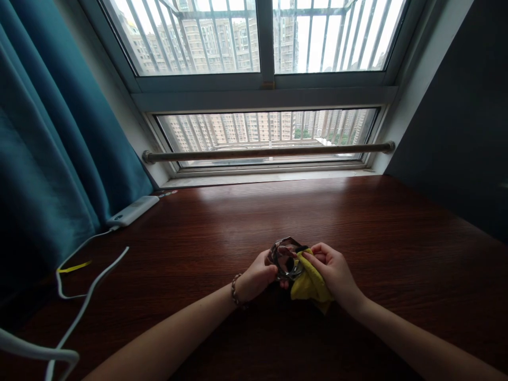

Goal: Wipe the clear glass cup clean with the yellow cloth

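My left hand (259,275), with a braided bracelet at the wrist, is closed around the left side of a shiny, ring-shaped metallic object (293,271) with a dark middle. What kind of object it is I cannot make out. From the right, my right hand (336,270) pinches a yellow cloth (311,286) between thumb and fingers. The cloth touches the object's right side, and its loose end hangs below. Both hands are held close together above the brown wooden table (222,227). Some left fingertips are hidden behind the object.
At the back left lies a white power strip (134,210) with a white cable (89,296) running toward the front. A yellow strip (75,267) lies by the cable. A blue curtain (59,132) hangs at left; a metal rail (270,153) crosses the window behind the table.
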Tool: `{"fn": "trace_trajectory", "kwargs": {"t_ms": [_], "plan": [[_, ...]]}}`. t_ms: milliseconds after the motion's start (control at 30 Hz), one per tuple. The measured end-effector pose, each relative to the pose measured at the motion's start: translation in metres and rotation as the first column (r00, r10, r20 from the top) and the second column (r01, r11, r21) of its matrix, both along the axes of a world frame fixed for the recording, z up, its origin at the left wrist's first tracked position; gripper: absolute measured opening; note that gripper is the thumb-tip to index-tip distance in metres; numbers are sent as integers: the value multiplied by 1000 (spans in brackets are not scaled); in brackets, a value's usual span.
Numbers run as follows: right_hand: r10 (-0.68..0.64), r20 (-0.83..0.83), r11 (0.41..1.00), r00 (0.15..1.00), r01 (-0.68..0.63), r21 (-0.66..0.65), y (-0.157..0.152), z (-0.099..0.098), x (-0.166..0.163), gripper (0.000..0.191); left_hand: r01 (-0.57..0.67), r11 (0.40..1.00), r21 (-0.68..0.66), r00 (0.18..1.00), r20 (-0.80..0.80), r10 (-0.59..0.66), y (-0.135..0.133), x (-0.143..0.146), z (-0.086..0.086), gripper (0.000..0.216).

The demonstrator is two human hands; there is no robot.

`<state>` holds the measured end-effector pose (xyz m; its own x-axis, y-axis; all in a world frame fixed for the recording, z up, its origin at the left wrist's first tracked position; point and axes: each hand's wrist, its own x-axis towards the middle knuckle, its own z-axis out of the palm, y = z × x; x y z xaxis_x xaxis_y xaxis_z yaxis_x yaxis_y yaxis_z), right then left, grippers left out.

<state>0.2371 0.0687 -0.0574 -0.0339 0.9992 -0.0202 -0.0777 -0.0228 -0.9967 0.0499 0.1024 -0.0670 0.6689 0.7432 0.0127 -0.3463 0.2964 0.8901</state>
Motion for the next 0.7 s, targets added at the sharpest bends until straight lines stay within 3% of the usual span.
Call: {"fn": "trace_trajectory", "kwargs": {"t_ms": [233, 400, 567, 700], "plan": [[11, -106, 1000, 994, -14, -28, 0, 2, -1, 44, -82, 996, 45, 994, -75, 85, 1, 3, 4, 67], [-6, -12, 998, 1000, 7, 66, -1, 9, 1, 42, -64, 998, -2, 998, -17, 64, 0, 1, 6, 59], [-152, -1, 975, 988, 150, 166, 4, 8, 7, 40, -67, 995, -75, 995, 67, 73, -1, -2, 4, 59], [-179, 149, 963, 973, 142, 230, 4, 6, 9, 38, -84, 989, -125, 991, 92, 96, -1, -2, 1, 54]]}}
